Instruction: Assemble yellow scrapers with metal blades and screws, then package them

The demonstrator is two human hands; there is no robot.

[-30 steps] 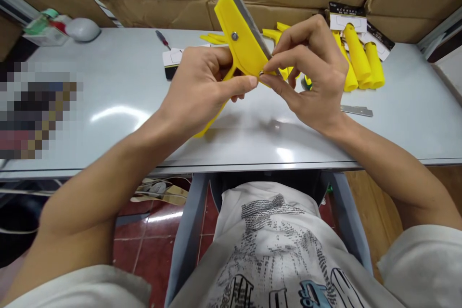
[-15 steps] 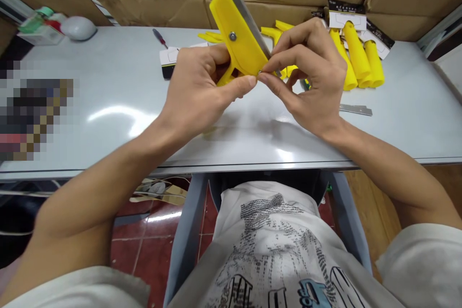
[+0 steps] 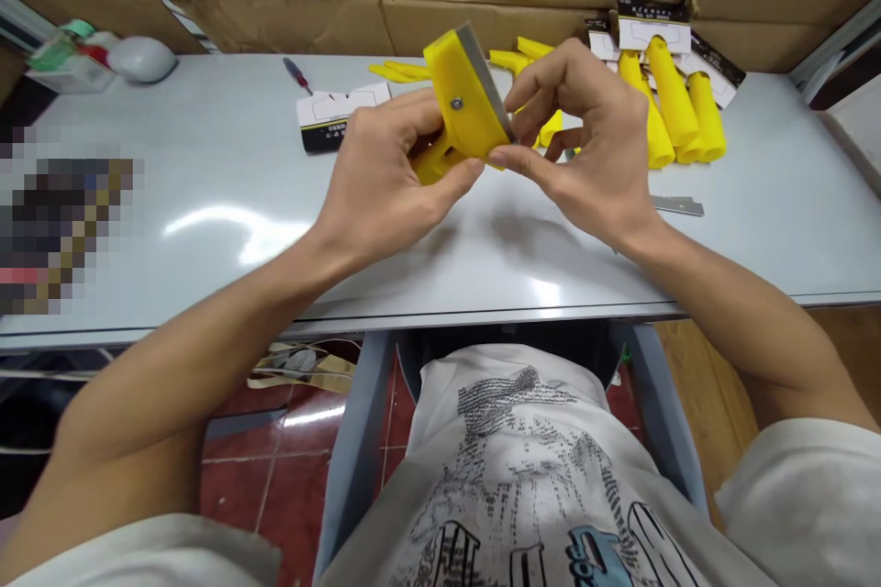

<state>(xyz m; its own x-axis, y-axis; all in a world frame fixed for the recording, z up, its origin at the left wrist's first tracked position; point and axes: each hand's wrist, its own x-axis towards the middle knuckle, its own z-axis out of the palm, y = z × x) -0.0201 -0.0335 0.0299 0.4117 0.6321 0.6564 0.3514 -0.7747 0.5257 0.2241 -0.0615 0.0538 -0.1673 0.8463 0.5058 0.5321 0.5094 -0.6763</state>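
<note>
Above the grey table (image 3: 206, 202), near its middle: yellow scraper (image 3: 462, 105) raised clear of the surface, metal blade (image 3: 487, 78) along its far edge, small screw on its face. Left hand (image 3: 389, 174) wrapped round the scraper's handle, thumb pressed to the head's lower corner. Right hand (image 3: 585, 142) half curled, thumb and forefinger pinching the blade's near end. Behind the scraper on the table: more yellow scrapers (image 3: 678, 105), carded packaging (image 3: 337, 115), red-handled screwdriver (image 3: 297, 73). Right of the scraper: loose blade (image 3: 678, 204) lying flat.
</note>
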